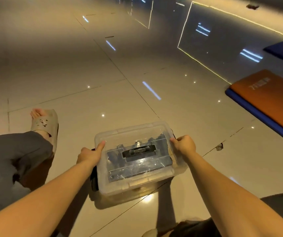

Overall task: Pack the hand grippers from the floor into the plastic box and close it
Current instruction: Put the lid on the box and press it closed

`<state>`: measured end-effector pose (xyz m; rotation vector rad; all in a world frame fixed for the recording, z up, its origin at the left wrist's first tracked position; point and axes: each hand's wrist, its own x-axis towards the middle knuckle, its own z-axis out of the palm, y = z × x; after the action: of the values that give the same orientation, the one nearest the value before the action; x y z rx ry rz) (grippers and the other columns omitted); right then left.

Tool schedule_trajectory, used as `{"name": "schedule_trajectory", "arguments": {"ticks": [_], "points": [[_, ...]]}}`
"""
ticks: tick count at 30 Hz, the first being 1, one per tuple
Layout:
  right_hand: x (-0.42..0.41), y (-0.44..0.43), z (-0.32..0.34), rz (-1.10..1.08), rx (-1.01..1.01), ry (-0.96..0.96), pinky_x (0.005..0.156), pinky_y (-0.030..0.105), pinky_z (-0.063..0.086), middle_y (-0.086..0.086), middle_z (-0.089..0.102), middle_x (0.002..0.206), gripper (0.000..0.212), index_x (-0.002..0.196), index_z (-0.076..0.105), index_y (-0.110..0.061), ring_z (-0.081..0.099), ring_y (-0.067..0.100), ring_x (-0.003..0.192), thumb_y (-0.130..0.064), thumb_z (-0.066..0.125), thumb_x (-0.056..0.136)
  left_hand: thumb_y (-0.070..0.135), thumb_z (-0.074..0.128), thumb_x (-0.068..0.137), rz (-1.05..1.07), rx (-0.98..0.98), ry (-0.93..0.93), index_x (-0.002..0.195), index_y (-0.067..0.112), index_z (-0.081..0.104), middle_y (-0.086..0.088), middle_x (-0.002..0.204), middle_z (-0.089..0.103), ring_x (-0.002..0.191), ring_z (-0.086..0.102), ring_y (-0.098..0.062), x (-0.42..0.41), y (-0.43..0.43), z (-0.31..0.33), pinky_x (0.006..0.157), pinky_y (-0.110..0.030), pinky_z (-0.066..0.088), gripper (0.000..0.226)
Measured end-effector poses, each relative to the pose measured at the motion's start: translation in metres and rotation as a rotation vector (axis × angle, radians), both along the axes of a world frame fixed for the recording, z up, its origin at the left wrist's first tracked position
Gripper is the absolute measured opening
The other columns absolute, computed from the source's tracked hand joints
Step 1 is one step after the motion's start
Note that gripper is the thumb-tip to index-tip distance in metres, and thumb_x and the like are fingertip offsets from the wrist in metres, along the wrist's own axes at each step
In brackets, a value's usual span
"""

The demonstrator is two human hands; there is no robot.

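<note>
Head view looked down on a clear plastic box (135,161) resting on the glossy tiled floor (86,74), between the person's knees. Its transparent lid (120,134) sat on top, with a black handle (138,151) lying flat in the middle of the lid. Dark shapes showed through the plastic inside the box, the hand grippers (116,159), though blur and reflections made their number and arrangement impossible to tell.

The left hand (89,155) gripped the box's left end, its thumb laid flat on the lid's edge and its fingers (81,151) curled down around a black side latch (93,178), pressed together on it. The right hand (183,143) held the right end, its fingers (175,140) bunched and pinching the lid's rim at the corner, where another dark latch edge was barely visible. Whether either latch was fully snapped shut could not be told.

On the left, a foot in a beige slide sandal (45,124) rested on the tiles beyond a grey trouser leg (12,158). Well apart on the right lay an orange mat (270,101) on top of a blue mat (257,113).
</note>
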<state>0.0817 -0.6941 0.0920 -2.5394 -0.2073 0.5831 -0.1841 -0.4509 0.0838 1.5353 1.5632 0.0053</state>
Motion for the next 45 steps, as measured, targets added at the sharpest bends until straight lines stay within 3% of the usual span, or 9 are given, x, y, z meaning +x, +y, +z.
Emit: {"name": "schedule_trajectory", "arguments": {"ticks": [5,8,9,11,14,19,30,37,45], "points": [[-0.001,-0.015,-0.005,0.061,0.064,0.073,0.08,0.047,0.06,0.011,0.074,0.097,0.045,0.093,0.073,-0.006,0.07,0.027,0.086,-0.051,0.074,0.084,0.079,0.067,0.071,0.08,-0.118,-0.122,0.139,0.001,0.045,-0.018,0.123,0.063,0.102,0.063,-0.037,-0.02,-0.017,-0.008,0.084,-0.043,0.052,0.106],[-0.002,-0.026,-0.009,0.033,0.125,0.135,0.092,0.044,0.051,0.014,0.056,0.141,0.092,0.142,0.048,-0.002,0.057,0.034,0.123,-0.065,0.073,0.078,0.077,0.07,0.071,0.099,-0.064,-0.128,0.129,0.004,0.048,-0.015,0.115,0.063,0.098,0.063,-0.035,-0.033,-0.025,-0.007,0.082,-0.044,0.053,0.096],[-0.004,-0.029,-0.01,-0.011,0.205,0.271,0.094,0.045,0.049,0.015,0.049,0.148,0.107,0.15,0.037,-0.002,0.053,0.036,0.128,-0.068,0.075,0.075,0.077,0.071,0.07,0.095,-0.031,-0.133,0.124,0.008,0.049,-0.013,0.113,0.064,0.097,0.064,-0.034,-0.037,-0.028,-0.007,0.083,-0.045,0.056,0.091],[-0.005,-0.035,-0.016,-0.035,0.289,0.452,0.089,0.045,0.055,0.014,0.055,0.139,0.117,0.147,0.039,-0.003,0.06,0.033,0.118,-0.075,0.077,0.064,0.072,0.075,0.071,0.096,0.046,-0.169,0.117,0.013,0.053,-0.01,0.107,0.067,0.091,0.066,-0.032,-0.043,-0.034,-0.004,0.083,-0.049,0.058,0.078],[-0.007,-0.035,-0.01,-0.015,0.33,0.37,0.071,0.04,0.06,0.013,0.067,0.113,0.083,0.128,0.056,0.001,0.068,0.029,0.095,-0.056,0.081,0.073,0.057,0.075,0.082,0.025,0.155,-0.17,0.126,0.013,0.056,-0.01,0.114,0.068,0.095,0.065,-0.031,-0.046,-0.041,0.004,0.082,-0.046,0.058,0.065],[-0.021,-0.024,0.007,0.143,0.163,0.106,0.085,0.049,0.059,0.012,0.069,0.106,0.044,0.118,0.063,-0.004,0.067,0.032,0.095,-0.038,0.07,0.09,0.045,0.06,0.098,-0.173,0.237,-0.098,0.143,0.015,0.047,-0.012,0.131,0.063,0.112,0.062,-0.036,-0.049,-0.052,0.01,0.087,-0.043,0.051,0.055],[-0.04,-0.006,0.005,0.157,0.009,-0.036,0.077,0.038,0.051,0.01,0.063,0.103,0.027,0.12,0.059,-0.006,0.057,0.028,0.089,-0.022,0.059,0.098,0.038,0.057,0.101,-0.22,0.276,-0.059,0.13,0.018,0.057,-0.005,0.116,0.068,0.097,0.064,-0.026,-0.048,-0.047,0.015,0.08,-0.037,0.053,0.035],[-0.087,0.045,0.011,0.095,0.169,0.025,0.093,0.051,0.056,0.014,0.067,0.118,0.03,0.126,0.059,-0.007,0.065,0.035,0.104,-0.018,0.057,0.098,0.041,0.059,0.099,-0.15,0.31,-0.121,0.129,0.021,0.058,-0.004,0.111,0.07,0.092,0.066,-0.027,-0.101,-0.018,0.012,0.08,-0.043,0.059,0.035],[-0.18,0.182,0.063,0.327,0.303,0.056,0.086,0.047,0.057,0.008,0.067,0.103,0.029,0.121,0.063,-0.007,0.065,0.031,0.094,-0.019,0.06,0.095,0.033,0.061,0.098,0.085,0.35,-0.053,0.128,0.02,0.061,-0.007,0.109,0.07,0.09,0.067,-0.031,-0.222,0.067,0.08,0.08,-0.043,0.058,0.032]]}}
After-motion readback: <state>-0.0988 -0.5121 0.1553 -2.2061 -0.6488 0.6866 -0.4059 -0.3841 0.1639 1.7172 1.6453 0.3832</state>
